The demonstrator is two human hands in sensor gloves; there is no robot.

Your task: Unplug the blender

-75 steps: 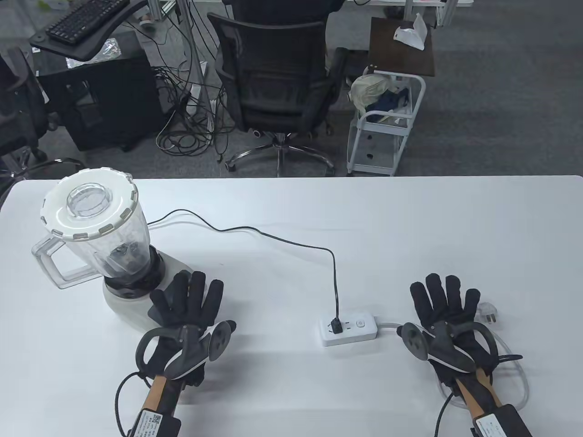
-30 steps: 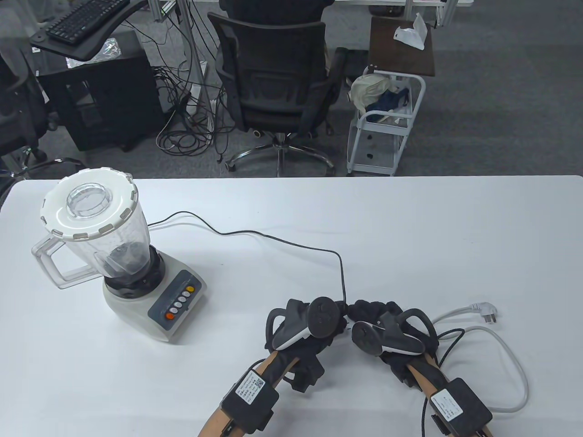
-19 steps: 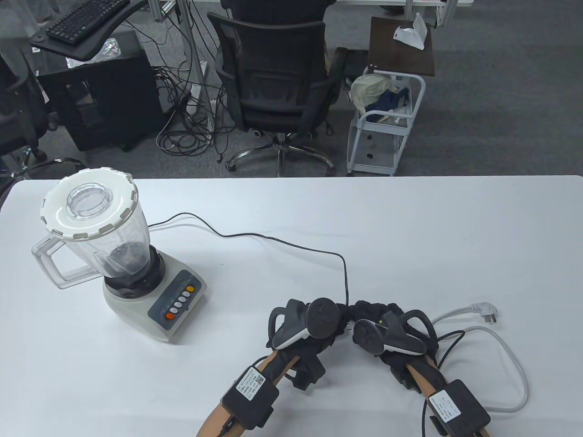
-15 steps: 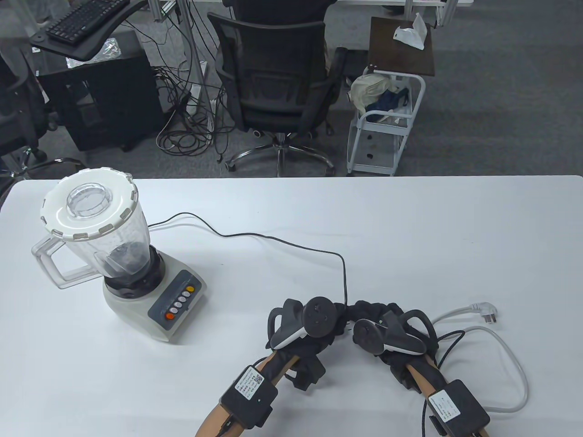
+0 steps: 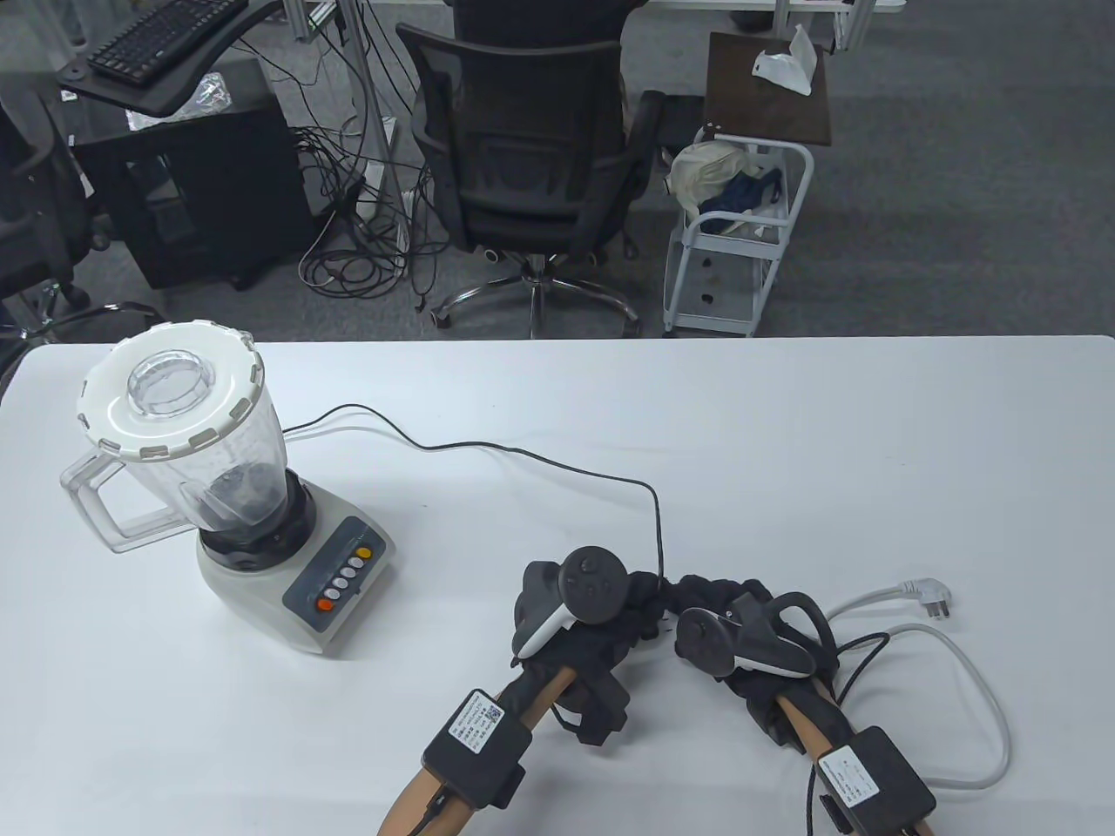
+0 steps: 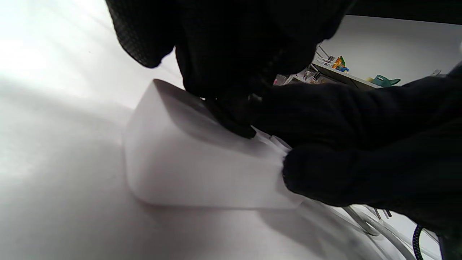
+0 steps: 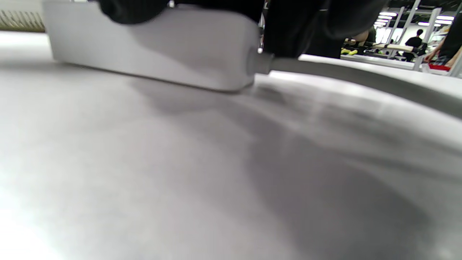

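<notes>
The blender (image 5: 209, 488) stands at the table's left, clear jug on a white base. Its black cord (image 5: 523, 455) runs right and drops down between my two hands. My left hand (image 5: 631, 605) and right hand (image 5: 706, 596) meet over the white power strip, which they hide in the table view. In the left wrist view the strip (image 6: 187, 169) lies flat; my left fingers (image 6: 234, 119) pinch a dark thing on its top, seemingly the plug. My right hand (image 6: 361, 155) grips the strip's other end. The right wrist view shows the strip (image 7: 151, 39) close up.
The strip's white cable (image 5: 984, 697) loops on the table right of my right hand and ends in a loose white plug (image 5: 932, 601). An office chair (image 5: 523, 131) and a white cart (image 5: 740, 226) stand beyond the far edge.
Both hands moved from flat on the table onto the power strip. In the last half second my left hand has tipped up and back; its tracker now sits higher. The right hand stays still.
</notes>
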